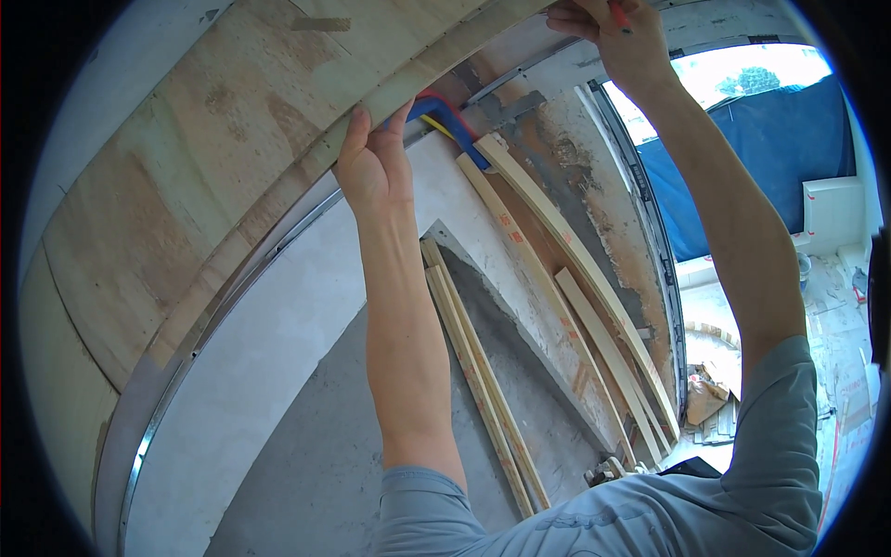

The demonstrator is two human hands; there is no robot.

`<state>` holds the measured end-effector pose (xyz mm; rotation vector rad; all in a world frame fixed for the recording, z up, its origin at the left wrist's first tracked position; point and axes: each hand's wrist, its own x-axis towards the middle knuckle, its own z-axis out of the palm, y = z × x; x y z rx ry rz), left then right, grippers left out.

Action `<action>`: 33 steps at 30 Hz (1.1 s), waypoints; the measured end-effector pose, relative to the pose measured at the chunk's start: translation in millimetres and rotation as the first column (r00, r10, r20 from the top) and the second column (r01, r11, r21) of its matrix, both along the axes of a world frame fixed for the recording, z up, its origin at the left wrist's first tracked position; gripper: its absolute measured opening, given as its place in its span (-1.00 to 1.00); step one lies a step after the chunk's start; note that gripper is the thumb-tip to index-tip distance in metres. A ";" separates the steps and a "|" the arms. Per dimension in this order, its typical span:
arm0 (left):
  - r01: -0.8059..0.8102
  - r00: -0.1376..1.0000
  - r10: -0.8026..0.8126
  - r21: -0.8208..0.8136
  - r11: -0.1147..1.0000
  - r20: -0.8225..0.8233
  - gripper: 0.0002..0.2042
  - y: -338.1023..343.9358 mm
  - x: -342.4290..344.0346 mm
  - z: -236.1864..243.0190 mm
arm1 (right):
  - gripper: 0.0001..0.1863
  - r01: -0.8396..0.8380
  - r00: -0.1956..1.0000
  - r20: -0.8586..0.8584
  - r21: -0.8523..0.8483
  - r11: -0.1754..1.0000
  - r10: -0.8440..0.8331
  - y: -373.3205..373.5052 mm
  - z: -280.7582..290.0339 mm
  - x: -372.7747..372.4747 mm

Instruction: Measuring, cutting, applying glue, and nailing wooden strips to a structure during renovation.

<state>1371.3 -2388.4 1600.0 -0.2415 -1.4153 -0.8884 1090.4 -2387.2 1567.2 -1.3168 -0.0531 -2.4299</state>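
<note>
My left hand [376,172] reaches up to a narrow wooden strip [418,79] along the edge of the curved plywood panel [195,176]. Its thumb lies against the strip's face and the other fingers go to the underside. At the top edge of the view, my right hand [624,46] is closed near the strip's far end. A slim red stick [619,13], pencil-like, shows between its fingers; most of it is hidden. Which right fingertips touch the strip I cannot tell.
Blue and red pipes [445,116] bend behind my left hand. Long curved wooden strips [575,241] lean at the right, and more wooden battens [483,381] stand beside my left forearm. A metal edge trim [139,455] runs below the panel. Blue sheeting [761,158] hangs beyond the window opening.
</note>
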 end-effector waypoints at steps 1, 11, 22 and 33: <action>0.001 1.000 -0.001 0.000 1.000 -0.001 -0.52 -0.4 -0.6 0.7 | -0.70 0.001 1.000 -0.001 0.000 1.000 -0.001 0.0 0.4 -1.2; 0.139 0.990 -0.139 0.013 0.990 0.017 -0.52 8.4 7.4 -2.4 | -0.72 0.056 0.962 -0.245 -0.263 0.963 -0.123 -47.6 -13.7 -37.3; -0.251 0.960 0.254 0.035 0.967 -0.115 -0.55 100.5 126.3 -4.3 | -0.76 0.020 0.981 -0.186 -0.198 0.980 -0.057 -42.9 -9.6 -27.0; -0.381 0.915 0.369 -0.050 0.923 -0.162 -0.62 101.8 141.3 -6.4 | -0.69 0.067 0.978 -0.192 -0.081 0.994 -0.081 -36.1 -9.5 -32.1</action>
